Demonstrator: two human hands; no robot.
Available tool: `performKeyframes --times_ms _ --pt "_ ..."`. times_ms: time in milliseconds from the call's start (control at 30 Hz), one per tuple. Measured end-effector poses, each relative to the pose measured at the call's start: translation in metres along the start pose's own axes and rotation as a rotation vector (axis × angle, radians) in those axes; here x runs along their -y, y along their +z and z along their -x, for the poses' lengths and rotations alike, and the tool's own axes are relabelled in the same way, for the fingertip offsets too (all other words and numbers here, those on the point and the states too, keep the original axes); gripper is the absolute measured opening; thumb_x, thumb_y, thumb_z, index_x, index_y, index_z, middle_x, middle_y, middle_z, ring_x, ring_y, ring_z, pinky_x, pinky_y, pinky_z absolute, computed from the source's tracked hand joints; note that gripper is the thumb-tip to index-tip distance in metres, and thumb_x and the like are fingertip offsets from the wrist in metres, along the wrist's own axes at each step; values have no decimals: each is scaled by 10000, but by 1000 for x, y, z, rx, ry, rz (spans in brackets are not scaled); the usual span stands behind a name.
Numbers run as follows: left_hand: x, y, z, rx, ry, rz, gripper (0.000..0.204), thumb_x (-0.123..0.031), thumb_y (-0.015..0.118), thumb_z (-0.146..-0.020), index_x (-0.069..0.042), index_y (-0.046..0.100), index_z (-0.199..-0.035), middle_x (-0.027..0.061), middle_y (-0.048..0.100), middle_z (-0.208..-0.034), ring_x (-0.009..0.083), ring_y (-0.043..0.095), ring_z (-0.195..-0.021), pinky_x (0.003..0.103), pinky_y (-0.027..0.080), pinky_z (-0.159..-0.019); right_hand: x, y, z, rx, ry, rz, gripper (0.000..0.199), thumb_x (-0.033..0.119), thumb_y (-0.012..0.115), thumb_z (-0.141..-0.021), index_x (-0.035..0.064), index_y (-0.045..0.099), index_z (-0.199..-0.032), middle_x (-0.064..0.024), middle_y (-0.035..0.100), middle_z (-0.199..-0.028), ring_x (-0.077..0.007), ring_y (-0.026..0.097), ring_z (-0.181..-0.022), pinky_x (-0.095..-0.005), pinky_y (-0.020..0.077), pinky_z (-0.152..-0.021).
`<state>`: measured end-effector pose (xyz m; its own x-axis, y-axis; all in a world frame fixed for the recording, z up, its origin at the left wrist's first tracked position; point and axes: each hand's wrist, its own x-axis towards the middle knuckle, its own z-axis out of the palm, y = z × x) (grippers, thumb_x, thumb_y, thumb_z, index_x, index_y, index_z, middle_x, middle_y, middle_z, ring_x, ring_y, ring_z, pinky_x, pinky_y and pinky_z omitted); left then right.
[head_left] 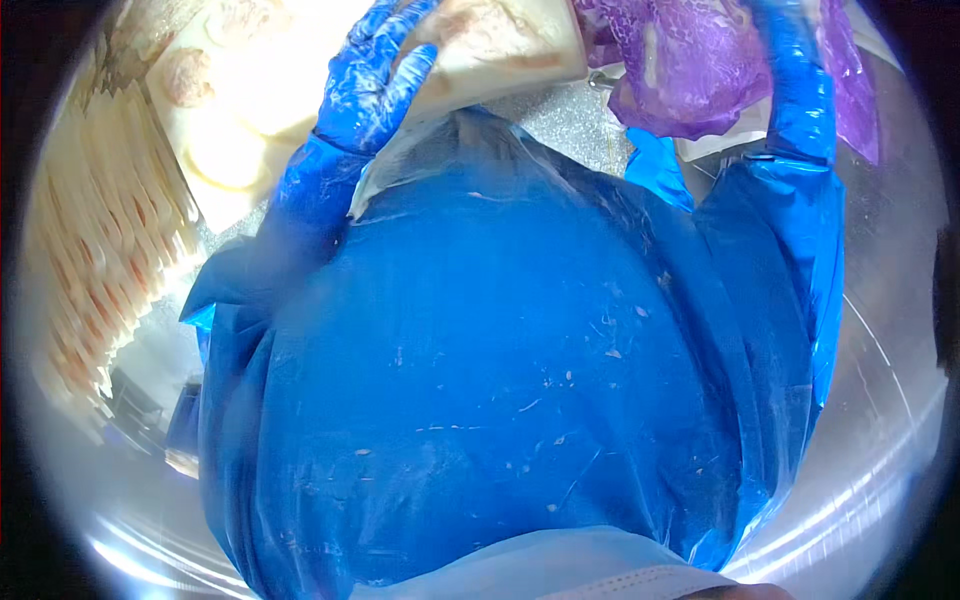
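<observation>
**Op A:** I'm seeing the blue apron [500, 350] filling most of the lower view, so it's blocking any look at what's under it. Room up top?

**Op B:** Tight. Left hand [372, 75] is pressing against a pale block [500, 45], no gap btwn them. Left of it, pale rounds on a tray [215, 120] are crowding that side, w/ stacked strips [100, 230] running down the left rim.

**Op A:** Right side?

**Op B:** Right arm [800, 90] is reaching up into a purple bag [690, 70], which is hanging over the top centre-right. I'm finding bare steel counter [890, 300] far right, open. Small gap showing btwn block and bag, approx centre.
</observation>
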<state>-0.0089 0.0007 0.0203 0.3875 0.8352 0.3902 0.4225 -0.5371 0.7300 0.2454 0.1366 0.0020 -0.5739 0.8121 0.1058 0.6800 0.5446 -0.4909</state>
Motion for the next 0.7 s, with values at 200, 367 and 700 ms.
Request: performKeyframes --times_ms 200,367,700 --pt "-8 -10 10 -162 -185 329 343 -191 540 -1020 -13 646 -1293 175 582 -1412 317 479 -1375 442 334 -1172 38 -34 -1 -121 159 -602 429 106 553 -998 16 531 -1417 -75 605 -1369 -137 556 -1231 -279 449 -1035" --pt "-30 7 -13 -302 -468 949 502 -176 728 -945 -32 567 -1399 85 636 -1302 157 570 -1187 309 474 -1029 105 -17 2 -158 160 -952 429 99 548 -1000 12 530 -1419 -75 598 -1382 -138 547 -1247 -277 439 -1044" --pt "-20 -47 66 -420 -698 953 381 -132 729 -913 -26 637 -1267 45 687 -1019 140 651 -925 277 517 -807 180 43 11 6 103 -1103 437 89 561 -987 19 536 -1418 -78 583 -1407 -152 534 -1265 -286 421 -1066"
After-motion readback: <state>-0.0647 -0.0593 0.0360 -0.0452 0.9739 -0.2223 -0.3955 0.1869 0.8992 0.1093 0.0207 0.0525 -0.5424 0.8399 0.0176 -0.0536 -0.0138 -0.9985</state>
